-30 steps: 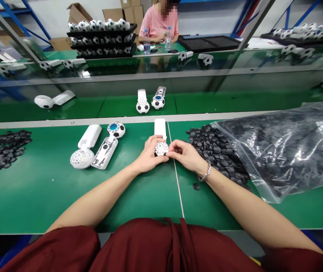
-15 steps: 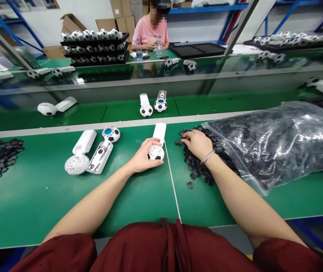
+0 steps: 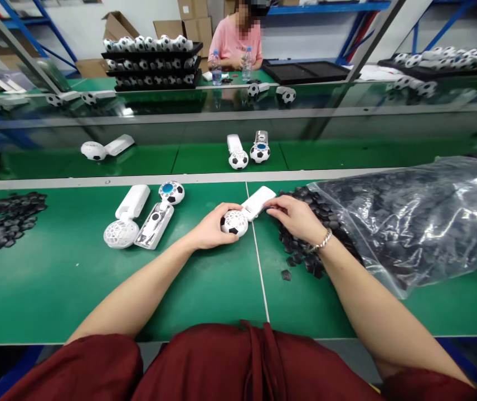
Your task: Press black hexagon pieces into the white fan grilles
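Observation:
My left hand (image 3: 210, 229) is closed round the ball end of a white handheld device with a football-patterned head (image 3: 235, 223). Black patches cover part of that ball, while a white lattice shows elsewhere on it. Its white handle slants up and to the right. Close to the handle's tip, my right hand (image 3: 299, 220) has thumb and fingers pinched together; what lies between them is hidden. Beneath and beside the right hand spreads a heap of small black pentagon pieces (image 3: 303, 260). One loose black piece (image 3: 286, 275) lies in front of the heap.
A clear plastic bag (image 3: 426, 223) full of black pieces lies at right. Two more devices, one lattice-headed (image 3: 121, 234) and one with a blue disc (image 3: 167, 188), lie left. More black pieces (image 3: 4, 223) are far left. Beyond the ledge, a co-worker (image 3: 236, 42) sits near stacked trays (image 3: 155, 67).
My right hand has come off the heap toward the device, fingers still pinched. The device's handle has swung to the right in my left hand. The whole view has shifted slightly.

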`<state>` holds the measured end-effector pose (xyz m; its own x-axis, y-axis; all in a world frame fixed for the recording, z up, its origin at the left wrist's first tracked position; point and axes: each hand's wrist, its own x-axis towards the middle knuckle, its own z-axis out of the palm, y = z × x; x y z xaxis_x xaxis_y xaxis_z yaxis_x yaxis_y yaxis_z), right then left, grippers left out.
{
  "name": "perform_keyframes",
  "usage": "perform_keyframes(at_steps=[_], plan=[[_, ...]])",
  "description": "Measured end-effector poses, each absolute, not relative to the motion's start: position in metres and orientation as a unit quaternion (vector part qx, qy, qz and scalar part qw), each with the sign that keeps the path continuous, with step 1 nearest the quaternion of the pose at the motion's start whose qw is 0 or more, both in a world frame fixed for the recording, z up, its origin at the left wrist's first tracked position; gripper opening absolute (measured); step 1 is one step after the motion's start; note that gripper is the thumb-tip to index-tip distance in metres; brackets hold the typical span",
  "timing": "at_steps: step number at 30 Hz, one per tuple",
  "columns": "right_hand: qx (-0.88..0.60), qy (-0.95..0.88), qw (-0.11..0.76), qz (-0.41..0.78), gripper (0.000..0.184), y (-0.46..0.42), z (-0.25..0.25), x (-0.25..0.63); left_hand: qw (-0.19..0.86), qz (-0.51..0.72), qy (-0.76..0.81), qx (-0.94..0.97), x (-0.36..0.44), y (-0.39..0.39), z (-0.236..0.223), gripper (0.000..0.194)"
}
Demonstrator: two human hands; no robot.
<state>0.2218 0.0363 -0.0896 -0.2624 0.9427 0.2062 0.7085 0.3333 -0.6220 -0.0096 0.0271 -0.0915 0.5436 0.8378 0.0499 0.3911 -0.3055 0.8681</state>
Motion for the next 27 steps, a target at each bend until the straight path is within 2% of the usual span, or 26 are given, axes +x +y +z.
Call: perform_keyframes(at_steps=[3,7,12,20,27], plan=[[-0.481,-0.767,0.315,0.284,0.012,0.022,-0.082,0.207,0.429,0.255,0.399,0.770,-0.010,0.027,-0.091,0.057],[-0.456,-0.750,0.304,0.370,0.010,0.012,-0.084,0.195,0.409,0.259,0.408,0.774,-0.009,0.025,-0.093,0.056],[-0.419,-0.792,0.306,0.322,0.018,0.014,-0.089,0.194,0.391,0.262,0.404,0.785,-0.008,0.025,-0.095,0.056],[-0.425,-0.794,0.308,0.305,0.011,0.014,-0.090,0.197,0.391,0.261,0.423,0.775,-0.006,0.024,-0.094,0.055],[-0.415,-0.775,0.307,0.364,0.013,0.017,-0.095,0.195,0.390,0.293,0.457,0.743,0.002,0.019,-0.096,0.052]])
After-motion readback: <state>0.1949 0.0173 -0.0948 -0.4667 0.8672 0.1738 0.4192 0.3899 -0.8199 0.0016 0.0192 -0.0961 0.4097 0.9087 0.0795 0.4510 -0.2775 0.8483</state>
